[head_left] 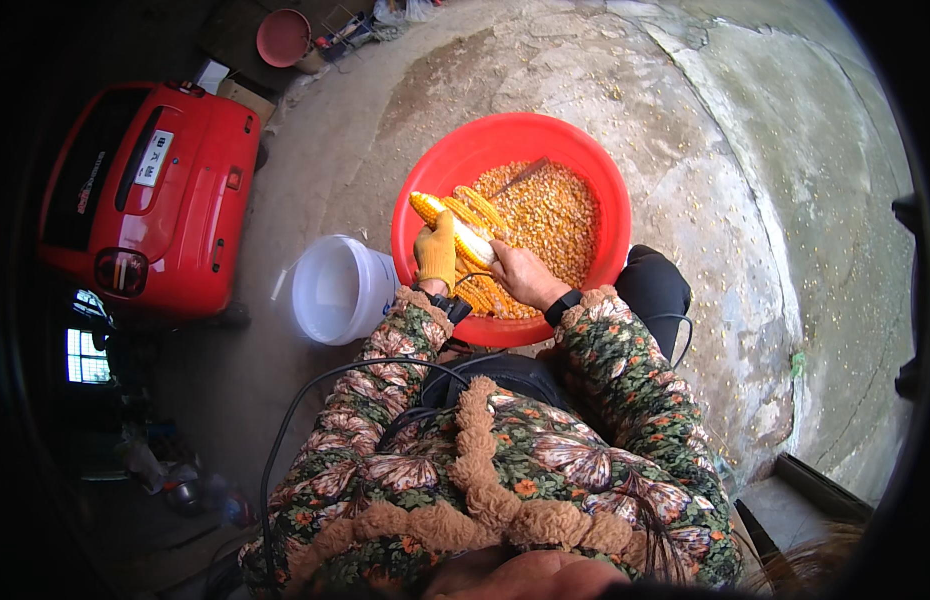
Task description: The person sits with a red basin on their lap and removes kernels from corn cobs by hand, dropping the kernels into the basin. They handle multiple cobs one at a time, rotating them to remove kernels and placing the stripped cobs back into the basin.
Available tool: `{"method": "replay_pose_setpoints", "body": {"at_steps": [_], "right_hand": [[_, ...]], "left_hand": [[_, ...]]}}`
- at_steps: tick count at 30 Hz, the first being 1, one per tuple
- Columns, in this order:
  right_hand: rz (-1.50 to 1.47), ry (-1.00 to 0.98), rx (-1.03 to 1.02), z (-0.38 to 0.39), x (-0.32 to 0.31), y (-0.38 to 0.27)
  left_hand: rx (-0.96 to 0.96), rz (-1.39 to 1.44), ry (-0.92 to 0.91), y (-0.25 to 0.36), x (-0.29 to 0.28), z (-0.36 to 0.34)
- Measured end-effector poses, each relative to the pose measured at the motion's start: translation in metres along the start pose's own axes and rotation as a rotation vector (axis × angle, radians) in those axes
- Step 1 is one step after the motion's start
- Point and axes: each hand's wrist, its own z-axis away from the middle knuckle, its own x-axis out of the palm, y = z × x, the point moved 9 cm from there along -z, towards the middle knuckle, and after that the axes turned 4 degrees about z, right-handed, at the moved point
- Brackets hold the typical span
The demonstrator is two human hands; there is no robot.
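Observation:
Over the red basin [612, 185], my left hand [437, 252], in a yellow-orange knit glove, grips an ear of corn [426, 207]. Yellow kernels cover its far left end, while the part toward my right hand looks pale and stripped. Bare fingers of my right hand [526, 277] close on that pale lower end. Beneath, loose kernels [570, 215] fill much of the basin. Several whole yellow ears [477, 296] lie on the basin's left side, partly hidden by my hands. A thin brownish strip-like tool [523, 177] rests on the kernels near the far rim.
A white plastic bucket [330, 290] stands left of the basin. Farther left is a red car [185, 215]. A reddish round pan [284, 38] sits at the far left. Scattered kernels dot the concrete floor [705, 190]. A black cable [285, 425] crosses by my left sleeve.

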Motion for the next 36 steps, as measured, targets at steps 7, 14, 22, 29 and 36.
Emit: {"method": "replay_pose_setpoints", "body": {"at_steps": [7, 14, 22, 29, 36], "right_hand": [[-0.140, 0.121, 0.112, -0.011, -0.027, 0.030], [-1.241, -0.048, 0.228, -0.016, -0.011, 0.029], [-1.454, 0.012, 0.186, -0.019, -0.022, 0.019], [-1.115, 0.095, 0.179, -0.016, -0.021, 0.019], [-1.288, 0.081, 0.281, -0.013, -0.010, 0.020]], "left_hand": [[-0.022, 0.328, -0.353, 0.023, 0.025, 0.021], [-0.253, 0.439, -0.703, 0.029, 0.060, 0.078], [0.176, 0.024, -0.672, 0.019, 0.060, 0.057], [0.313, -0.051, -0.582, 0.034, 0.075, 0.067], [0.502, -0.051, -0.444, 0.037, 0.067, 0.065]]}}
